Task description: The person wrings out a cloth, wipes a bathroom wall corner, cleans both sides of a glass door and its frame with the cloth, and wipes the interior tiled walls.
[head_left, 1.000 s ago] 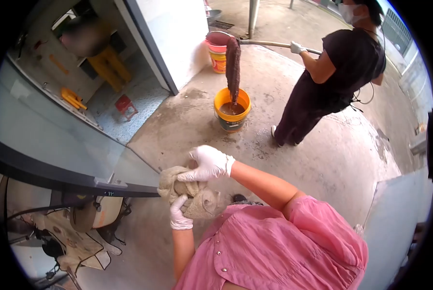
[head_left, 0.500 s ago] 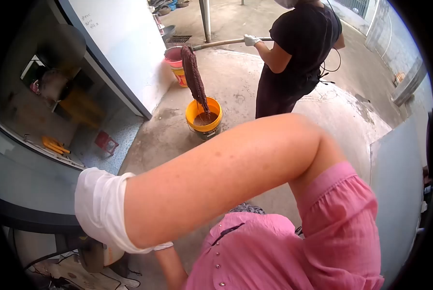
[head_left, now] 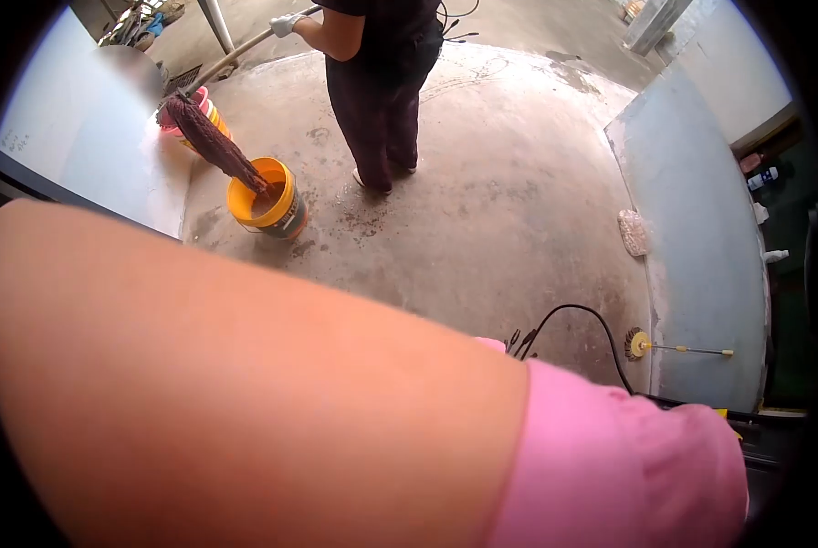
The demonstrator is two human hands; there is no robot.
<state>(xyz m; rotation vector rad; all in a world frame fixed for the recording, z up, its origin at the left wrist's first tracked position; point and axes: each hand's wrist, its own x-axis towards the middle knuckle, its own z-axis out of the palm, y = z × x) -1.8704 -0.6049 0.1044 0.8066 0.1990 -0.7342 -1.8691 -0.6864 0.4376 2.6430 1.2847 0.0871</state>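
Observation:
My right forearm point(head_left: 245, 365) reaches across the lower view from a pink sleeve point(head_left: 601, 457) toward the left edge. It is very close to the camera, and its hand lies outside the picture. My left hand is not in view either. Beyond the arm stands a yellow-rimmed bucket point(head_left: 290, 215) holding brownish water. A dark, wet mop head point(head_left: 210, 139) hangs over it with its lower end inside. The mop's handle point(head_left: 235, 57) is held by a co-worker's gloved hand point(head_left: 286, 25).
The co-worker point(head_left: 377, 100) in dark clothes stands on the concrete floor point(head_left: 491, 228). A pink and yellow bucket point(head_left: 215, 119) is behind the mop. A round brush point(head_left: 637, 344) leans by the right wall point(head_left: 701, 256), near a black cable point(head_left: 601, 315).
The view has swung right, so the doorway and my gloved hands have left the picture. My right forearm now looks larger and lower. The mop's lower end remains at the yellow-rimmed bucket.

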